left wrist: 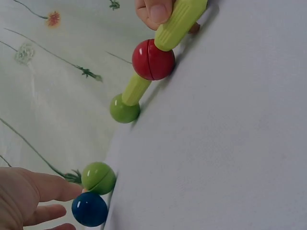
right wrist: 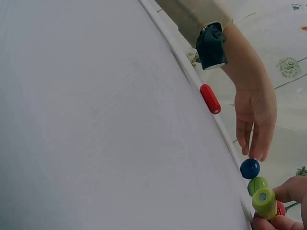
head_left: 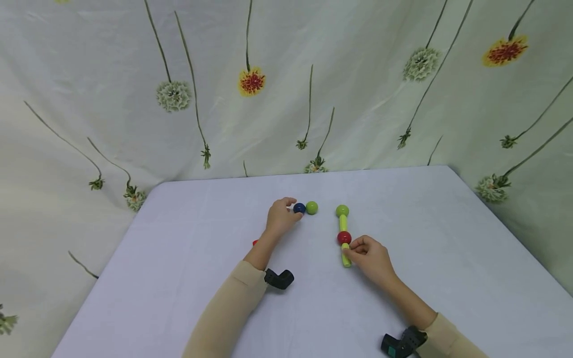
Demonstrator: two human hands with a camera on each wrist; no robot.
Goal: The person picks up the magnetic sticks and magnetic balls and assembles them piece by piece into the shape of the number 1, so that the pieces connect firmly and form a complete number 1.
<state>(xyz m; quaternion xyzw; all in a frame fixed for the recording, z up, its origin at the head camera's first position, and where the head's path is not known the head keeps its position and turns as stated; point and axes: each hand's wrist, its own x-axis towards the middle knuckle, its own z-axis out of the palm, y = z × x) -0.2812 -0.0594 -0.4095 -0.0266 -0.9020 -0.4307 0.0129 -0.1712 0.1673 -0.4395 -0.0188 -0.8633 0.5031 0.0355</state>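
My left hand (head_left: 279, 217) reaches to a dark blue ball (head_left: 299, 208), its fingers loosely extended around the ball. A green ball (head_left: 312, 207) sits right beside the blue one. My right hand (head_left: 372, 259) pinches a yellow-green rod (left wrist: 180, 24) between thumb and fingers. That rod meets a red ball (left wrist: 153, 60), from which a second yellow-green rod (head_left: 342, 223) leads to another green ball (head_left: 342, 211), all in one line. In the right wrist view, a small grey disc shows in the near end of the held rod (right wrist: 264, 203).
A red rod (right wrist: 210, 98) lies on the table by the left forearm, mostly hidden behind it in the head view. White cloth covers the table (head_left: 179, 278). Behind it hangs a flower-printed curtain (head_left: 358, 89). Both wrists carry black cameras (head_left: 279, 279).
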